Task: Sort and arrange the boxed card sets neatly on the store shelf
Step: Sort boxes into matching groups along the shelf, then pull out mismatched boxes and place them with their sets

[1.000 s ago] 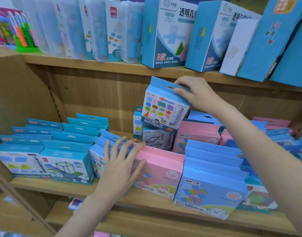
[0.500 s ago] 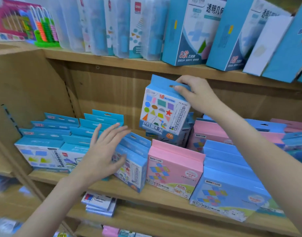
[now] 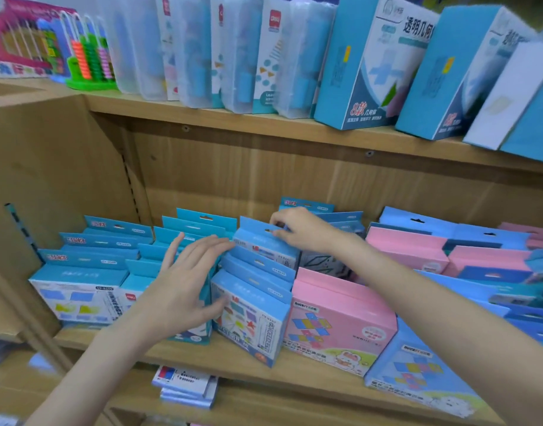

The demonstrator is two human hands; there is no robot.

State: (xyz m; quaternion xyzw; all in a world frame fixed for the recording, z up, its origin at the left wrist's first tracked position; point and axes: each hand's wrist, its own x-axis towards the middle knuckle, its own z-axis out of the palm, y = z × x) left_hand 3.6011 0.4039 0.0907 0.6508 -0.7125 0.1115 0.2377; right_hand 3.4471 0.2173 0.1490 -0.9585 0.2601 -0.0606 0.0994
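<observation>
Nearest, at the front edge of the wooden store shelf (image 3: 310, 376), a pale blue cardboard card box printed with coloured squares (image 3: 417, 376) leans forward beside a pink cardboard card box with the same square pattern (image 3: 341, 321); its small label seems to read "DUCKEY", though blur leaves that unsure. Left of the pink one stands a row of blue-and-white shape-card boxes (image 3: 251, 315), with stars and polygons on the front face.

The left hand (image 3: 184, 290) lies flat, fingers straight and spread, pressing the neighbouring blue row aside. The right hand (image 3: 304, 230) pinches the hang tab of the blue shape-card box being placed (image 3: 264, 244), which sits at the back of that row, partly lowered in.

The risks I see: the box could jam on the tab in front, or the leaning front boxes could tip off the shelf if nudged.

Farther up, tall blue cartons (image 3: 371, 66) read "透明几何" and "8款".
</observation>
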